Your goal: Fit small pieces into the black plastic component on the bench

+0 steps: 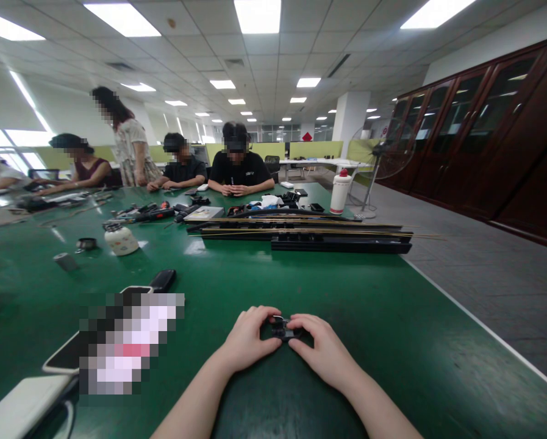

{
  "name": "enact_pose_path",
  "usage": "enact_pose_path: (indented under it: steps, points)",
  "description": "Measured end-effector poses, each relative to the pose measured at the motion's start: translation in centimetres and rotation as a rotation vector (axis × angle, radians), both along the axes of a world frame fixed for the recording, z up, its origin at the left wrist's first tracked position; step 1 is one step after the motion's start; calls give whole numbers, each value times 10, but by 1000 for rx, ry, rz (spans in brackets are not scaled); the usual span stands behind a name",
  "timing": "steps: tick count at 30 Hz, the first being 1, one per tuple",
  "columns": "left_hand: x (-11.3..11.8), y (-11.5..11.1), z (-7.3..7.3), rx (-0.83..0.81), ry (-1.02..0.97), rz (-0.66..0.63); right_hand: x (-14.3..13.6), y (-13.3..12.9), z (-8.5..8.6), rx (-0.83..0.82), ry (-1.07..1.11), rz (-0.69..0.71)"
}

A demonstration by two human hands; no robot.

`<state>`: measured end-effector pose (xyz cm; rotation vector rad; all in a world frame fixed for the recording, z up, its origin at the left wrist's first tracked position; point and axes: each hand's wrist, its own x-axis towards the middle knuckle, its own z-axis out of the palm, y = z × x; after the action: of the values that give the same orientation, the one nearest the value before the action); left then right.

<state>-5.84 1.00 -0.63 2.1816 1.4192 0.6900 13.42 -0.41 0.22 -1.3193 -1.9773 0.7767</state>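
A small black part (284, 329) with a light curved edge on its upper left lies between my hands, low on the green table (346, 292). My left hand (252, 336) grips its left side with thumb and fingertips. From the right, my right hand (318, 342) pinches the same part, fingers above and thumb below. The fingertips cover both ends of the part, and its finer details are too small to make out.
Left of my hands lie a phone-like device (63, 353), a white box (24, 405) and a black object (163, 280). Farther off are a jar (120, 239), black rails (341, 245) and a white bottle (340, 194). Several people are around the table's far side.
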Motion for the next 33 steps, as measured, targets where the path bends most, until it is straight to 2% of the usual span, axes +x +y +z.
enact_pose_path:
  steps: [18,33]
  points:
    - [0,-1,5,-7,2,-9,-1,1,0,4,12,15]
    - [1,-1,7,-18,10,-17,3,7,5,-179,233,-61]
